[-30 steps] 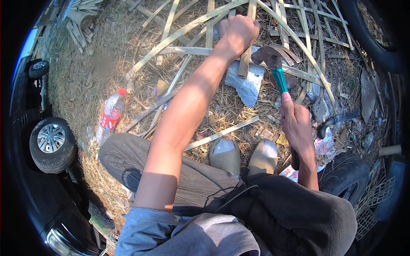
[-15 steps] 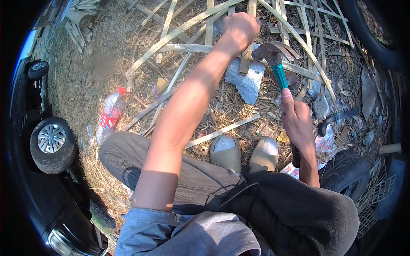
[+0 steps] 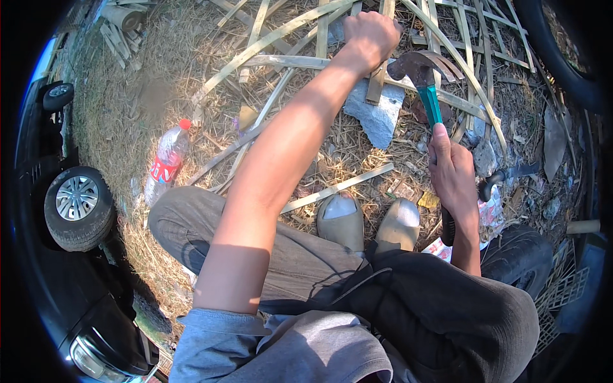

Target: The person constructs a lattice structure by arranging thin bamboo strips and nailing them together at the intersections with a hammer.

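At the ground's left edge stands a car (image 3: 76, 210), with a plastic bottle (image 3: 167, 159) lying on the straw just inside it. Further right, the left hand (image 3: 369, 35) is clenched round a short wooden stake (image 3: 378, 80), holding it upright on a grey stone (image 3: 378, 115) among bamboo strips (image 3: 332, 188). The right hand (image 3: 452, 172) grips the green-handled hammer (image 3: 426, 83), its head raised just beside the stake. To strike well, keep the stake steady and fingers clear of its top.
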`<state>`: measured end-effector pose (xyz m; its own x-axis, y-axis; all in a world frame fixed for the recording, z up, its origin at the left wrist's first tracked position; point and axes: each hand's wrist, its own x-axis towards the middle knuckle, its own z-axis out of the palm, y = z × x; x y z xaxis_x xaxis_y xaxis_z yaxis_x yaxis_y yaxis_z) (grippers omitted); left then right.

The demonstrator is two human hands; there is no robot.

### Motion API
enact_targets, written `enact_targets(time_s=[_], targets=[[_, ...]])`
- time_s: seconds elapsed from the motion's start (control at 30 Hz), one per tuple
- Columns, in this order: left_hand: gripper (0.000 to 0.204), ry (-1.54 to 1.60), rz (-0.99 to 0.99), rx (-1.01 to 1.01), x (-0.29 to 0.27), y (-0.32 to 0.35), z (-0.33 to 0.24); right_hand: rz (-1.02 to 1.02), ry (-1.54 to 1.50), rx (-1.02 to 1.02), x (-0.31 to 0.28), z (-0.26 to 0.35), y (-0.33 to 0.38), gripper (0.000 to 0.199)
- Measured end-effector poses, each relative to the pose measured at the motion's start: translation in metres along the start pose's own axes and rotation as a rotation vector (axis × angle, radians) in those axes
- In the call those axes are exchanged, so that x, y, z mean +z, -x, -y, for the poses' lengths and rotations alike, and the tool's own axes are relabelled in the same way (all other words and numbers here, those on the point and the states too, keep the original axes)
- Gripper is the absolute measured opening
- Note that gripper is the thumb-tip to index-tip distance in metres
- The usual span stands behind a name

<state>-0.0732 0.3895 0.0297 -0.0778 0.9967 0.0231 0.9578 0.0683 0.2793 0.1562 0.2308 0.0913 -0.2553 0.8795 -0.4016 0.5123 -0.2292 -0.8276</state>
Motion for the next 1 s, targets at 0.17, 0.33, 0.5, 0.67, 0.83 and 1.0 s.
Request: enact_targets(time_s=[0.17,0.33,0.5,0.67,0.83,1.0], targets=[[0.046,-0.013,0.024,-0.006,0.003,-0.002,0.005,-0.04,-0.109,0.043,0.004,0.011,0.001,0.055],[0.016,0.054,-0.033,0.068,0.011,-0.008,0.021,-0.035,0.146,-0.038,0.012,0.032,-0.003,0.058],[0.027,0.049,-0.017,0.208,-0.018,0.0,0.018,-0.069,0.093,0.02,0.011,0.047,0.007,0.06],[0.026,-0.028,0.015,0.255,0.002,-0.016,0.023,-0.034,0.186,0.016,0.008,0.041,-0.004,0.061],[0.025,-0.043,-0.039,0.298,0.005,-0.012,0.031,-0.097,0.047,0.052,0.007,0.059,0.001,0.065],[0.027,-0.064,0.122,0.382,-0.041,0.009,0.014,0.032,0.102,0.007,0.002,0.037,-0.01,0.059]])
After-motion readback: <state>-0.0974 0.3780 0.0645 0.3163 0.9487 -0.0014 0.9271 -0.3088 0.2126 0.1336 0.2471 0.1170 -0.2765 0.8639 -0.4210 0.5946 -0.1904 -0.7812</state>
